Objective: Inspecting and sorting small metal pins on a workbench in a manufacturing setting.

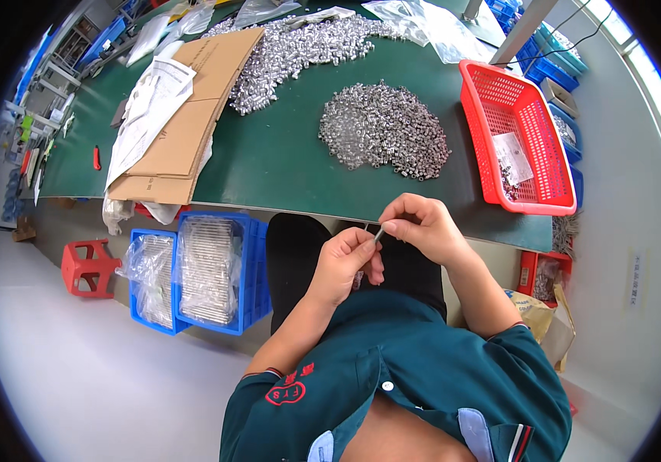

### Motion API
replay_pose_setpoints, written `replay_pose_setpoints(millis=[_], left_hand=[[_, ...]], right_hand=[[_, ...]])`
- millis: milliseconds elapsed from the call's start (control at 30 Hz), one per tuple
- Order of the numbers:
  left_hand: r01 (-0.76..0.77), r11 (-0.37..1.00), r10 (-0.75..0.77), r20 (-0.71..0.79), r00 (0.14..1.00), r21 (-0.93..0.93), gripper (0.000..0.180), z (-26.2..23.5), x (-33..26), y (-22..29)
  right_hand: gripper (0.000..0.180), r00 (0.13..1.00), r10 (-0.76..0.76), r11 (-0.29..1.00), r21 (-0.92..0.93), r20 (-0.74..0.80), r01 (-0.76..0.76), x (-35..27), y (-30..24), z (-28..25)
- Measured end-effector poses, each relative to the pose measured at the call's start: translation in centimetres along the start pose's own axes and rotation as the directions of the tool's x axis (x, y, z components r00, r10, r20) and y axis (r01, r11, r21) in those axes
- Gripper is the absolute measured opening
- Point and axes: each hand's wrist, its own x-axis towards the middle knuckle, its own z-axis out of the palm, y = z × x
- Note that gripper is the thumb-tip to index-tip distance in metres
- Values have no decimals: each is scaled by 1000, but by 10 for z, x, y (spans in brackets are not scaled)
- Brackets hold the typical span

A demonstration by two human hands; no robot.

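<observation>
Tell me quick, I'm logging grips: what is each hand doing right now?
Left hand: fingers closed, pinching the lower end of a thin metal pin.
Right hand: fingers closed on the same pin's upper end.

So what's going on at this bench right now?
A seated person in a green shirt holds a thin metal pin between both hands, just below the edge of the green table. The left hand and right hand pinch it together. On the table lie two heaps of small silvery parts, flattened cardboard and a red basket. Blue crates stand on the floor.
</observation>
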Motion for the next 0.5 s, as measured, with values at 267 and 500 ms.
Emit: replay_pose_setpoints(millis=[267,500], left_hand=[[-84,988,87,-19,996,133,18,5,2,13],[-138,951,123,71,990,278,21,19,19,41]], right_hand=[[12,992,73,990,128,-99,-60,-2,-2,1],[12,982,-23,999,-32,-188,17,-8,-18,-19]])
